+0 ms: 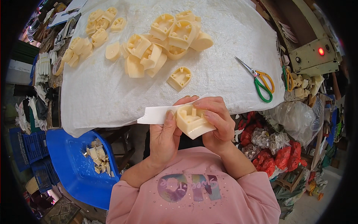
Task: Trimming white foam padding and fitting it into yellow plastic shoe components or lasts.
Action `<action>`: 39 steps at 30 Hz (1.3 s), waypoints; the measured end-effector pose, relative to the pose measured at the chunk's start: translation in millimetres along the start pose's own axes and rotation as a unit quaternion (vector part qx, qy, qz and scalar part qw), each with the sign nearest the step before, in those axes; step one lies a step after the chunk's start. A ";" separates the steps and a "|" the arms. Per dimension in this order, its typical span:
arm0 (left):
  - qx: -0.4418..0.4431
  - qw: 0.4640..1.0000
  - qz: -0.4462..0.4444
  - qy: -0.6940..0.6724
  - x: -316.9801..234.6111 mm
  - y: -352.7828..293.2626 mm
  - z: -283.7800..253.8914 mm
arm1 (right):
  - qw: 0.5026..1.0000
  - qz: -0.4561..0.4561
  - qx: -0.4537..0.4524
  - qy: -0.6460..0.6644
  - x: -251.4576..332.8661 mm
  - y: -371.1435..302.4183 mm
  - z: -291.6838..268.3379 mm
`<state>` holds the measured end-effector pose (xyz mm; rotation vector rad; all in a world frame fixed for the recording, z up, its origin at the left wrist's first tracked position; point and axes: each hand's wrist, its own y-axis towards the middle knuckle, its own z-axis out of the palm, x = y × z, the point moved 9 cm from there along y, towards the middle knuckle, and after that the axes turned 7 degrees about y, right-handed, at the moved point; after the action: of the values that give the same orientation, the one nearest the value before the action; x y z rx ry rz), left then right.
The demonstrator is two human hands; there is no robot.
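Observation:
In front of my chest I hold a cream plastic shoe heel point(190, 119), hollow, with small posts inside. A white strip point(156, 114) runs along its far side, and its free end sticks out to the left. My left hand point(166, 132) pinches the heel and strip together, thumb on the heel's left edge. My right hand point(218, 121) grips the right side, with fingers over the far rim. Beyond my hands a single similar heel point(179, 79) lies hollow side up on the white cloth point(220, 71). Where the strip's other end lies is partly hidden by my fingers.
A pile of cream heels point(164, 43) covers the table's middle, with more heels point(100, 24) at far left. Scissors point(257, 77) with green and orange handles lie right. A blue basin point(74, 168) holds scraps below left; a machine box point(315, 55) with a red light stands right.

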<state>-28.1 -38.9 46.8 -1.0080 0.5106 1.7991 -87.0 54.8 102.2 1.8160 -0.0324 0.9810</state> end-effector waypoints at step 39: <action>-0.059 0.866 0.112 0.484 -0.7 -11.0 -25.1 | 0.904 0.142 0.305 -0.266 -23.8 -28.2 18.6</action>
<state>-7.8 -52.3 34.2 -2.0034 1.1663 1.4070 -79.2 44.0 63.1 2.6824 -0.3732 0.6941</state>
